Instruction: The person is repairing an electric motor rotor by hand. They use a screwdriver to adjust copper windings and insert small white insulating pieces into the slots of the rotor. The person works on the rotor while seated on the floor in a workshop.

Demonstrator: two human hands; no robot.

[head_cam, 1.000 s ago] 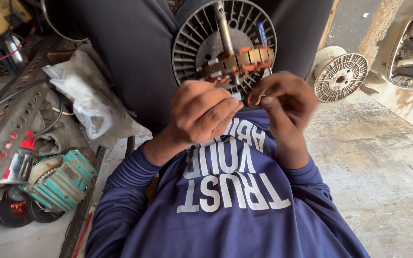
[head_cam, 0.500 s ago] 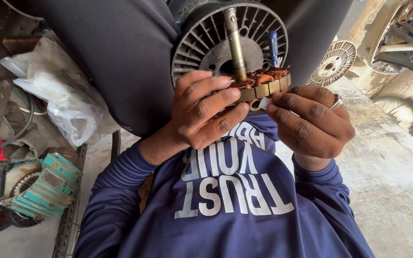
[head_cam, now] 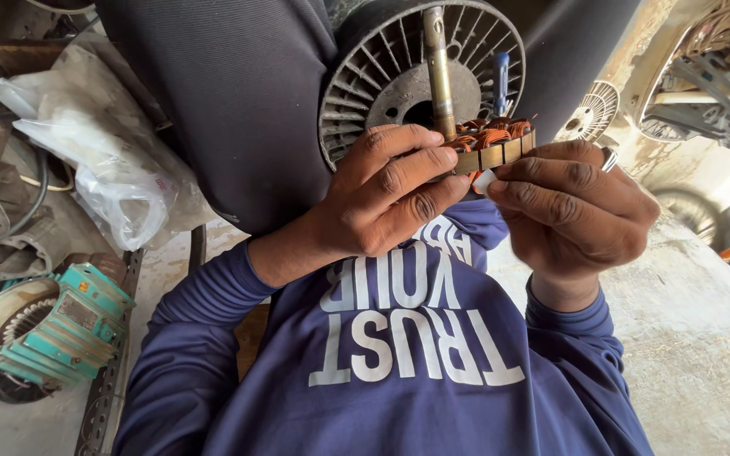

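My left hand (head_cam: 386, 190) grips a small motor stator (head_cam: 493, 145) wound with copper wire, on a steel shaft (head_cam: 438, 72). My right hand (head_cam: 572, 207) holds the stator's other side, fingertips pinching a small white slip (head_cam: 484, 181) at its edge. Behind the stator, a grey finned rotor disc (head_cam: 382, 72) rests between my dark-trousered knees. A blue-handled tool (head_cam: 502, 80) stands beside the shaft.
A clear plastic bag (head_cam: 103, 160) lies at left. A teal motor body (head_cam: 61, 325) and metal parts sit at lower left. Another finned disc (head_cam: 591, 111) and machine parts (head_cam: 711, 93) lie at right on the concrete floor (head_cam: 703, 338).
The view has closed in on the hands. My right hand has shifted from below the stator to its side, fingers now pinching at its edge. My left hand keeps its grip.
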